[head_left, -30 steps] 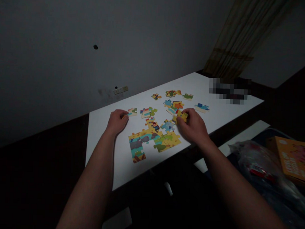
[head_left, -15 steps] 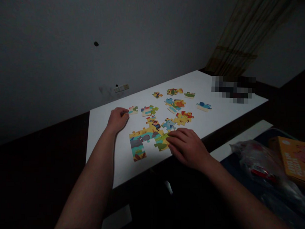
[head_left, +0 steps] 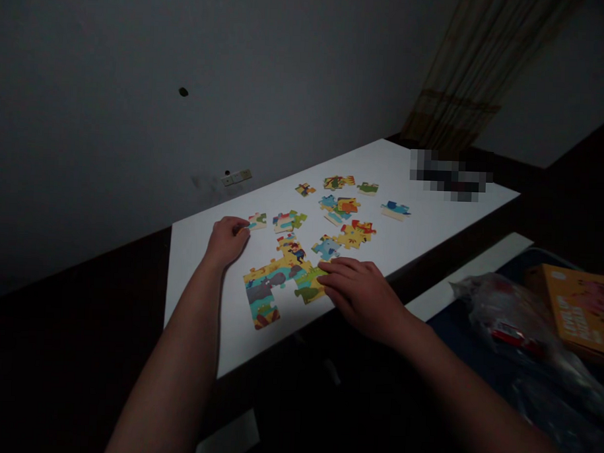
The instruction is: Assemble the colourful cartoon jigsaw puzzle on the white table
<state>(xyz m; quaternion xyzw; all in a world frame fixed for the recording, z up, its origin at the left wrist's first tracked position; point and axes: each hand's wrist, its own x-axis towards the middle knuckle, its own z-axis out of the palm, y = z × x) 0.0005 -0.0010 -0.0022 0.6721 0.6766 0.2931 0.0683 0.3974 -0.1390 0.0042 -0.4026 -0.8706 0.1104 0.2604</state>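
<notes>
Grey wall (head_left: 139,69) behind, w/ small dark mark (head_left: 183,91) and a wall socket plate (head_left: 236,177) low down, just past the white table (head_left: 201,262). Striped curtain (head_left: 466,67) hangs at far right corner. Right of table: crumpled clear plastic bag (head_left: 502,313) w/ red item inside, touching an orange box (head_left: 579,312). White panel (head_left: 471,272) lies below table edge. Pixelated patch at far end, unreadable.

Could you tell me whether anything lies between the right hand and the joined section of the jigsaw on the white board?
Nothing visible does. The right hand lies flat with its fingertips already on the right edge of the joined puzzle section. The loose yellow piece sits apart, beyond the fingers, not in between.
</notes>
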